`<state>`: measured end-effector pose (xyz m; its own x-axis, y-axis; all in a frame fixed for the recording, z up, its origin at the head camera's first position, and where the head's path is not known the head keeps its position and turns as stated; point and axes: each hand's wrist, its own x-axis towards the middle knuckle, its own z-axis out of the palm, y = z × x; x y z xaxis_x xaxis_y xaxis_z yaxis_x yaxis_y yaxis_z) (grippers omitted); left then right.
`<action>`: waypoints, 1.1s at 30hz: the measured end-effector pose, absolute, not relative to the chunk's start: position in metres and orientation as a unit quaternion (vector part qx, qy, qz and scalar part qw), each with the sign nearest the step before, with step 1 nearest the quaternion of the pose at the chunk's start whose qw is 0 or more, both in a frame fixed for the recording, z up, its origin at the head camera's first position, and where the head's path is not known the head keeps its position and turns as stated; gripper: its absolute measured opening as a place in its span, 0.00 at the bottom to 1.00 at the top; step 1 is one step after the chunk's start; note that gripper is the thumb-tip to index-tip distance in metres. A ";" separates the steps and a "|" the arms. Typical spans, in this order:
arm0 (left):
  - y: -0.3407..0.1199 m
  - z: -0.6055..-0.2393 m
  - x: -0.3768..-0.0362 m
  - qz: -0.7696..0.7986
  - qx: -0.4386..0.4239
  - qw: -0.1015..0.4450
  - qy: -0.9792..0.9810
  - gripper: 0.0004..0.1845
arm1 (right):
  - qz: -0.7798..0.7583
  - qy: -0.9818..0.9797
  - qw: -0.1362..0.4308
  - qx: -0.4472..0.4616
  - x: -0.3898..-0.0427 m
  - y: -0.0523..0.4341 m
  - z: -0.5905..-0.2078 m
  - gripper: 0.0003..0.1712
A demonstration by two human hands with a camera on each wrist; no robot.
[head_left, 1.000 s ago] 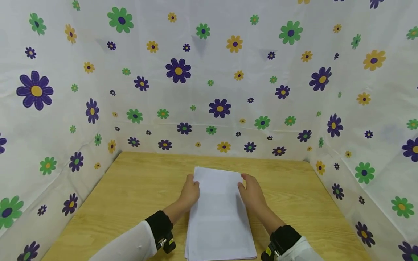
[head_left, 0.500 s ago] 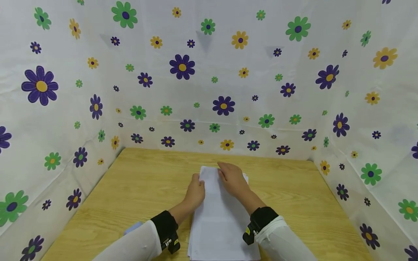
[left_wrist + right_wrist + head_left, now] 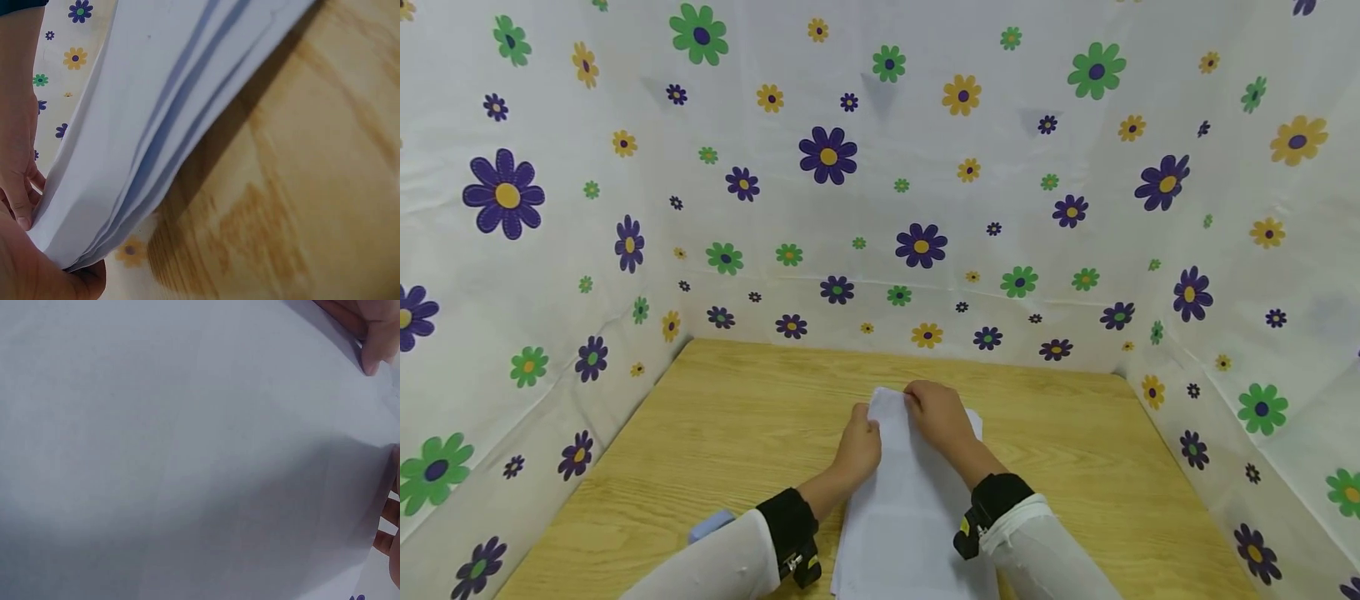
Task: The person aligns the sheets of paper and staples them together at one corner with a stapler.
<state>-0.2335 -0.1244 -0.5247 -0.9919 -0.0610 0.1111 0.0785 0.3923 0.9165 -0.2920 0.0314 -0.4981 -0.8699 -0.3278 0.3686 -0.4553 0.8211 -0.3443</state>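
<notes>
A stack of white paper sheets (image 3: 902,525) lies lengthwise on the wooden table in the head view. My left hand (image 3: 859,446) grips its far left edge, thumb on top. Across the far edge, my right hand (image 3: 942,421) holds the upper sheet, with a corner of lower sheets showing to its right. In the left wrist view the layered paper edges (image 3: 156,144) run down to the left hand (image 3: 37,269), its fingers beneath. The right wrist view is mostly filled by the top sheet (image 3: 169,425); right fingers (image 3: 390,512) curl at its edge.
A small light-blue object (image 3: 711,525) lies by the left forearm, partly hidden by the sleeve. Around the wooden table (image 3: 752,417) hang white curtains (image 3: 880,208) printed with flowers, at the back and both sides.
My right hand has moved left from the stack's right edge to its far edge and now grips there. The left hand keeps its hold. The light-blue object has come into view.
</notes>
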 end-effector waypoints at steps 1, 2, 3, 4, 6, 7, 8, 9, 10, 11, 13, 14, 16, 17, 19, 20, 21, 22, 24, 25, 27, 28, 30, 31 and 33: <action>-0.124 -0.525 -0.233 -0.550 -0.006 0.063 -0.833 0.16 | 0.224 -0.942 0.146 0.204 -0.292 0.032 -0.499 0.08; -0.124 -0.525 -0.233 -0.550 -0.007 0.061 -0.833 0.17 | 0.230 -0.941 0.142 0.202 -0.292 0.033 -0.499 0.08; -0.123 -0.525 -0.233 -0.550 -0.006 0.059 -0.833 0.17 | 0.233 -0.941 0.140 0.202 -0.293 0.034 -0.499 0.08; -0.123 -0.525 -0.233 -0.551 -0.007 0.059 -0.832 0.18 | 0.235 -0.940 0.138 0.204 -0.293 0.035 -0.500 0.08; -0.123 -0.525 -0.233 -0.551 -0.006 0.059 -0.832 0.19 | 0.239 -0.939 0.136 0.207 -0.293 0.035 -0.500 0.08; -0.124 -0.525 -0.233 -0.554 -0.004 0.055 -0.831 0.19 | 0.241 -0.938 0.134 0.209 -0.292 0.036 -0.500 0.08; -0.124 -0.526 -0.233 -0.556 -0.002 0.052 -0.830 0.19 | 0.242 -0.938 0.132 0.209 -0.292 0.036 -0.501 0.08; -0.124 -0.526 -0.233 -0.556 -0.002 0.052 -0.829 0.19 | 0.243 -0.938 0.129 0.210 -0.292 0.036 -0.501 0.08; -0.124 -0.526 -0.233 -0.558 -0.001 0.052 -0.828 0.19 | 0.244 -0.939 0.124 0.210 -0.292 0.036 -0.502 0.08; -0.124 -0.526 -0.234 -0.560 0.000 0.052 -0.827 0.19 | 0.246 -0.939 0.117 0.210 -0.292 0.036 -0.502 0.08; -0.125 -0.526 -0.235 -0.562 0.001 0.055 -0.826 0.18 | 0.247 -0.939 0.107 0.214 -0.291 0.035 -0.504 0.09; -0.125 -0.525 -0.235 -0.559 0.000 0.060 -0.827 0.18 | 0.248 -0.939 0.103 0.216 -0.291 0.035 -0.504 0.09; -0.126 -0.525 -0.236 -0.558 0.000 0.066 -0.827 0.18 | 0.252 -0.937 0.099 0.220 -0.290 0.034 -0.505 0.10; -0.126 -0.525 -0.237 -0.555 0.000 0.069 -0.829 0.18 | 0.254 -0.936 0.100 0.224 -0.290 0.034 -0.506 0.10; -0.126 -0.525 -0.237 -0.547 0.001 0.075 -0.833 0.17 | 0.257 -0.933 0.105 0.230 -0.289 0.034 -0.506 0.10; -0.127 -0.525 -0.237 -0.545 0.003 0.076 -0.835 0.16 | 0.257 -0.933 0.105 0.231 -0.289 0.034 -0.506 0.10; -0.127 -0.525 -0.237 -0.543 0.004 0.077 -0.836 0.16 | 0.256 -0.932 0.106 0.233 -0.289 0.034 -0.506 0.10; -0.127 -0.525 -0.237 -0.540 0.004 0.080 -0.838 0.15 | 0.256 -0.932 0.106 0.235 -0.289 0.034 -0.506 0.10; -0.128 -0.525 -0.237 -0.535 0.004 0.086 -0.840 0.14 | 0.258 -0.930 0.105 0.239 -0.289 0.034 -0.506 0.11; -0.129 -0.525 -0.237 -0.535 0.003 0.086 -0.841 0.13 | 0.259 -0.930 0.102 0.240 -0.289 0.034 -0.506 0.12; -0.130 -0.524 -0.237 -0.534 0.003 0.087 -0.841 0.12 | 0.263 -0.929 0.097 0.240 -0.289 0.034 -0.505 0.14; -0.130 -0.524 -0.237 -0.535 0.002 0.087 -0.841 0.12 | 0.266 -0.928 0.097 0.241 -0.289 0.034 -0.506 0.14; -0.130 -0.522 -0.237 -0.538 0.000 0.084 -0.838 0.12 | 0.270 -0.928 0.096 0.239 -0.290 0.033 -0.507 0.15; -0.130 -0.522 -0.237 -0.540 -0.001 0.083 -0.838 0.12 | 0.272 -0.927 0.097 0.238 -0.289 0.033 -0.507 0.15; -0.129 -0.520 -0.236 -0.542 -0.002 0.082 -0.836 0.13 | 0.276 -0.926 0.102 0.236 -0.289 0.032 -0.508 0.14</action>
<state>-0.2362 -0.1293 -0.5204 -0.9864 -0.0857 0.1402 0.0929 0.4129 0.9060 -0.2892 0.0316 -0.5083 -0.8676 -0.3808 0.3198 -0.4937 0.7367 -0.4621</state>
